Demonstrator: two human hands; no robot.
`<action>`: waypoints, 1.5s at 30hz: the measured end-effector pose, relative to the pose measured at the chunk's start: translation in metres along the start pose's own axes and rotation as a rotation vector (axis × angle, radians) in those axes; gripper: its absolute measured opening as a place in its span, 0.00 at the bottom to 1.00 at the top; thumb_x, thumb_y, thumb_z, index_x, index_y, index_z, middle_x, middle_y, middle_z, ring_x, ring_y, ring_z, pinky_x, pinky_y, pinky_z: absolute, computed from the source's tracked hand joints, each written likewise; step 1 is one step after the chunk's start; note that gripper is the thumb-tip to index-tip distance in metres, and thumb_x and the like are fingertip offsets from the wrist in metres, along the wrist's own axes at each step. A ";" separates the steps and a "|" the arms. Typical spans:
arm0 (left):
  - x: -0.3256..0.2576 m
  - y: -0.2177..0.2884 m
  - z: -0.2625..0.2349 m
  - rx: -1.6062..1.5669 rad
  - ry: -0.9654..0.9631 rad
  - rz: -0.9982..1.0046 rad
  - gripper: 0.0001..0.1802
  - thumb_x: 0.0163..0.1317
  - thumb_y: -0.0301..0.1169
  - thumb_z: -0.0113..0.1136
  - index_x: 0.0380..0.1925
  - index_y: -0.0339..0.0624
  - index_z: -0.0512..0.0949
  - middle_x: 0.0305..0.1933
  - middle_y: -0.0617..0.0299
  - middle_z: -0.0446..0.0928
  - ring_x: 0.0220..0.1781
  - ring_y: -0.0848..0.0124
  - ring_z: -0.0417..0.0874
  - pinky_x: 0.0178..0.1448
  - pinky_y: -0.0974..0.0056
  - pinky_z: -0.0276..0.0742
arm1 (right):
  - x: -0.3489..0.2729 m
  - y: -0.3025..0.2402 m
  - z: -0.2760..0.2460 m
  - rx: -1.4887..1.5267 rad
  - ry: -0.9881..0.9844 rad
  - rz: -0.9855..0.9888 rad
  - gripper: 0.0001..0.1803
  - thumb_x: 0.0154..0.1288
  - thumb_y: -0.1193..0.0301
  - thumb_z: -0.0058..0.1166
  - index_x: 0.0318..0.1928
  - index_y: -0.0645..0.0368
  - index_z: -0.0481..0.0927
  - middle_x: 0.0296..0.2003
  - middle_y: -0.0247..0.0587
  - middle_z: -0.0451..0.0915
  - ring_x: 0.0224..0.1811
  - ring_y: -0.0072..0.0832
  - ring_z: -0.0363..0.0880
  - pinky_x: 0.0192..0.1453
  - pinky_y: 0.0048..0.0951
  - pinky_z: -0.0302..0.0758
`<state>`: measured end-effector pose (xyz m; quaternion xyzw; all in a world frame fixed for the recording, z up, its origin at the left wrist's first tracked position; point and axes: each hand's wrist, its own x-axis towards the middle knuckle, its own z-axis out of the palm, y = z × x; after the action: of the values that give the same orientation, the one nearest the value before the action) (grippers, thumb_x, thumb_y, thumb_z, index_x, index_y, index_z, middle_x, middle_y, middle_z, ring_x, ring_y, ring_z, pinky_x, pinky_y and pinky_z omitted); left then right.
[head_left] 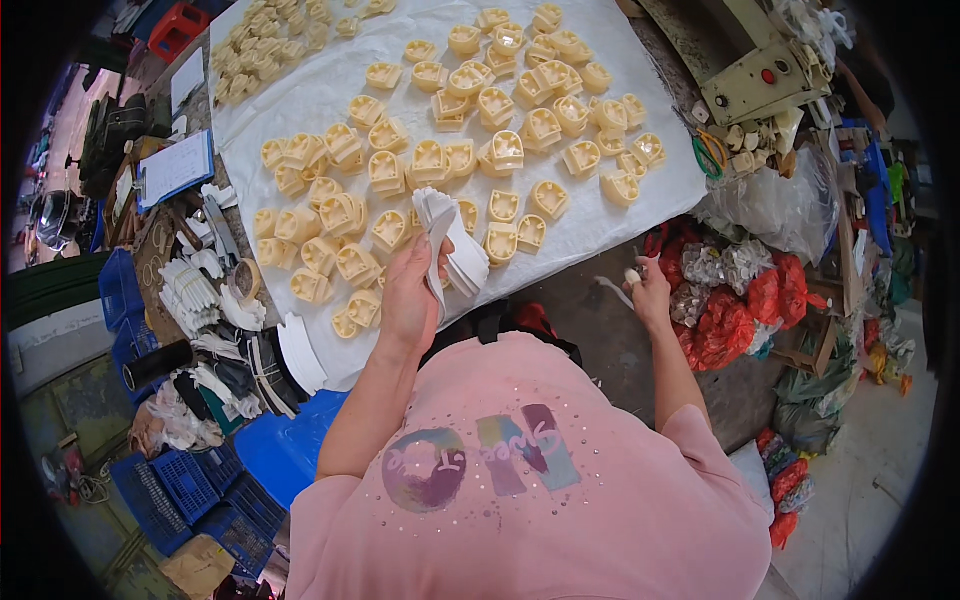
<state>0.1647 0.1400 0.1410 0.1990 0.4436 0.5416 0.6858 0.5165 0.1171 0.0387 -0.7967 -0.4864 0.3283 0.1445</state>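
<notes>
My left hand (408,300) is closed round a fanned stack of white flat strips (466,262), held over the near edge of the table. Beyond it, many cream moulded plastic parts (427,160), hollow with one rounded end, lie spread on the white table covering (560,250). My right hand (652,295) is off the table's near right edge, above the dark floor. Its fingers are pinched together, with a small pale spot at the tips; what they hold, if anything, is too small to make out. A thin white strip (612,291) shows just beside them.
Red plastic bags (728,328) lie right of my right hand. Green-handled scissors (709,155) are near a beige machine box (765,85). At left are a clipboard (177,168), stacks of white strips (190,292), a tape roll (245,280) and blue crates (190,485).
</notes>
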 end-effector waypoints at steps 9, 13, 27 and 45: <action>-0.005 -0.008 0.001 0.060 0.050 -0.067 0.18 0.67 0.37 0.41 0.45 0.35 0.74 0.35 0.65 0.70 0.36 0.77 0.63 0.43 0.72 0.59 | -0.015 -0.030 0.009 0.039 0.013 -0.003 0.18 0.53 0.68 0.58 0.44 0.62 0.73 0.30 0.43 0.78 0.32 0.27 0.77 0.38 0.25 0.73; -0.006 -0.007 0.013 0.160 -0.003 -0.047 0.20 0.67 0.36 0.40 0.55 0.37 0.69 0.36 0.68 0.68 0.37 0.78 0.63 0.43 0.73 0.59 | -0.051 -0.138 0.018 0.428 -0.117 -0.340 0.11 0.54 0.70 0.58 0.36 0.62 0.76 0.30 0.37 0.78 0.32 0.21 0.74 0.37 0.24 0.72; -0.010 -0.016 0.021 0.354 0.015 0.030 0.19 0.67 0.36 0.40 0.54 0.43 0.72 0.38 0.69 0.69 0.35 0.80 0.63 0.43 0.73 0.61 | -0.068 -0.203 0.063 0.789 -0.323 -0.470 0.12 0.58 0.71 0.56 0.39 0.64 0.70 0.28 0.34 0.74 0.27 0.14 0.69 0.29 0.18 0.68; 0.015 -0.022 -0.012 1.525 0.016 0.801 0.22 0.50 0.24 0.51 0.41 0.66 0.80 0.53 0.67 0.69 0.58 0.61 0.62 0.60 0.56 0.53 | -0.029 -0.189 0.027 0.940 -0.298 -0.188 0.08 0.60 0.74 0.41 0.40 0.61 0.65 0.32 0.45 0.78 0.30 0.20 0.75 0.27 0.20 0.69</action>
<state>0.1673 0.1443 0.1124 0.7429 0.5874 0.2982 0.1190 0.3608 0.1813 0.1334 -0.5426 -0.3707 0.6078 0.4458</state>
